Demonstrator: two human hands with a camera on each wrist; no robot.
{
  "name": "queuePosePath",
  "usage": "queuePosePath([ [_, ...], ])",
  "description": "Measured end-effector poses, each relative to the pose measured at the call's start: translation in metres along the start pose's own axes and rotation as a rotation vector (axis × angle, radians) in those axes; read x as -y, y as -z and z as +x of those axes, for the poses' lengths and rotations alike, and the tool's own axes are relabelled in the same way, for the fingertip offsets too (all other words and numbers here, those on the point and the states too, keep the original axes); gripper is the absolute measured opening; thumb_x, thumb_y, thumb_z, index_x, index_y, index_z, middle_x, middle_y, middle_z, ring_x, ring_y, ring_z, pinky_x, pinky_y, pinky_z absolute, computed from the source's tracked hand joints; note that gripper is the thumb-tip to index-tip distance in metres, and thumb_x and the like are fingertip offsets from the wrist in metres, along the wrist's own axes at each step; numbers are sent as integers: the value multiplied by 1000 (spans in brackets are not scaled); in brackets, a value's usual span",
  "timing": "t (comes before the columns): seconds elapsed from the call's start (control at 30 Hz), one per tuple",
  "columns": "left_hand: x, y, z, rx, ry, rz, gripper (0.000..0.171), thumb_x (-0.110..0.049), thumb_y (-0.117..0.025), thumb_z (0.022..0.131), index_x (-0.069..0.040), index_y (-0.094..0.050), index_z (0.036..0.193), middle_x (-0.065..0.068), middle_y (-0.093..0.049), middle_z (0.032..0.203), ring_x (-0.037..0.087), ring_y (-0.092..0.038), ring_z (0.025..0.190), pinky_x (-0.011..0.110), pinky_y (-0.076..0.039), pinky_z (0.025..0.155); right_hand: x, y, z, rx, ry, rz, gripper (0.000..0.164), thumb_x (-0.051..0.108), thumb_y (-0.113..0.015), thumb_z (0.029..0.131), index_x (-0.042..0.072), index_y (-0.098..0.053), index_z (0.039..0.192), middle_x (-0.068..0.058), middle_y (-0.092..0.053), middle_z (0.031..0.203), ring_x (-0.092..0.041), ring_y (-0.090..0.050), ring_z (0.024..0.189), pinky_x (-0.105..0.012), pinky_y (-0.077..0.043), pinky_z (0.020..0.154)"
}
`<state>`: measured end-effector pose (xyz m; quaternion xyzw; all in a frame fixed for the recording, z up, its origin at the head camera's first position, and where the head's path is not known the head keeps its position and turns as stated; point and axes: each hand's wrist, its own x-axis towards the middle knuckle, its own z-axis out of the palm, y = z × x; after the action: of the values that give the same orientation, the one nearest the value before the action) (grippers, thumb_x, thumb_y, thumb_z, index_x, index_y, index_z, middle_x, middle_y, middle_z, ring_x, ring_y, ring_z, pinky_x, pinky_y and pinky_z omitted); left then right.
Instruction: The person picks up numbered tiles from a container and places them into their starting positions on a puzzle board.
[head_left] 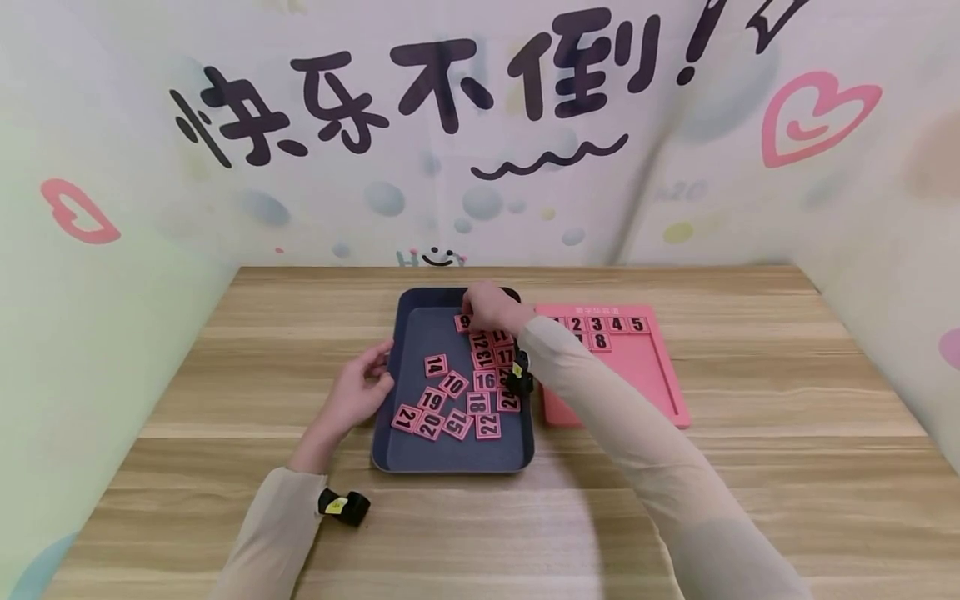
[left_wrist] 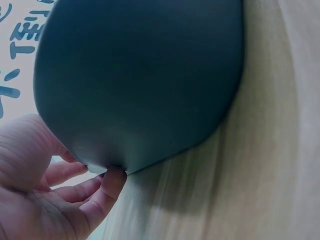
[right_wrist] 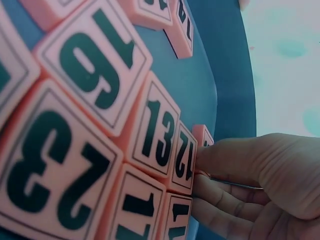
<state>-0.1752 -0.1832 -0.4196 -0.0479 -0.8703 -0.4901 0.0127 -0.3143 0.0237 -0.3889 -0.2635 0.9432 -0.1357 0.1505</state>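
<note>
A dark blue tray point(head_left: 420, 454) holds several pink number tiles, among them the 14 tile point(head_left: 436, 365), the 16 tile point(right_wrist: 100, 62) and the 13 tile point(right_wrist: 159, 130). My left hand point(head_left: 362, 387) holds the tray's left rim; in the left wrist view its fingertips meet the dark wall. At the tray's far end my right hand point(head_left: 491, 307) pinches the 9 tile point(head_left: 462, 323), partly hidden by the thumb. Close to those fingers lie the 12 tile point(right_wrist: 185, 155) and the 11 tile point(head_left: 501, 337).
Right of the tray lies a pink number board point(head_left: 630, 383) with its upper row of tiles and the 8 tile point(head_left: 600, 342) in the second row. My right forearm crosses over the board's left part. A printed cloth wall point(head_left: 337, 200) stands behind the wooden table point(head_left: 247, 375).
</note>
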Motion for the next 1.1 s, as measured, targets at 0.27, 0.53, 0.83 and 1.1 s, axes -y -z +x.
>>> queuePosePath([
  [0.27, -2, 0, 0, 14, 19, -3, 51, 10, -50, 82, 11, -44, 133, 31, -57, 115, 38, -56, 101, 17, -47, 72, -6, 8, -10, -62, 43, 91, 14, 11, -71, 79, 0, -65, 85, -5, -52, 70, -14, -43, 60, -26, -37, 57],
  [0.53, -2, 0, 0, 17, 10, -6, 50, 10, -50, 83, 11, -44, 133, 32, -56, 116, 37, -56, 101, 18, -47, 72, -27, 34, -40, -155, 107, 151, 16, 6, -70, 73, -3, -67, 87, -9, -62, 75, -18, -54, 65, -28, -45, 59],
  [0.83, -3, -1, -1, 17, 17, -5, 51, 10, -49, 83, 10, -43, 134, 32, -56, 116, 38, -55, 102, 18, -48, 72, -80, 53, -94, -194, 59, 194, 24, 4, -75, 71, -5, -65, 91, -14, -65, 84, -24, -60, 75, -35, -52, 70],
  [1.1, -3, -1, -1, 14, 7, -9, 50, 10, -49, 84, 11, -43, 133, 32, -56, 116, 38, -56, 101, 13, -45, 67, -131, 46, -143, -171, -6, 200, 26, 2, -73, 72, -10, -63, 93, -16, -64, 85, -26, -60, 78, -40, -52, 73],
])
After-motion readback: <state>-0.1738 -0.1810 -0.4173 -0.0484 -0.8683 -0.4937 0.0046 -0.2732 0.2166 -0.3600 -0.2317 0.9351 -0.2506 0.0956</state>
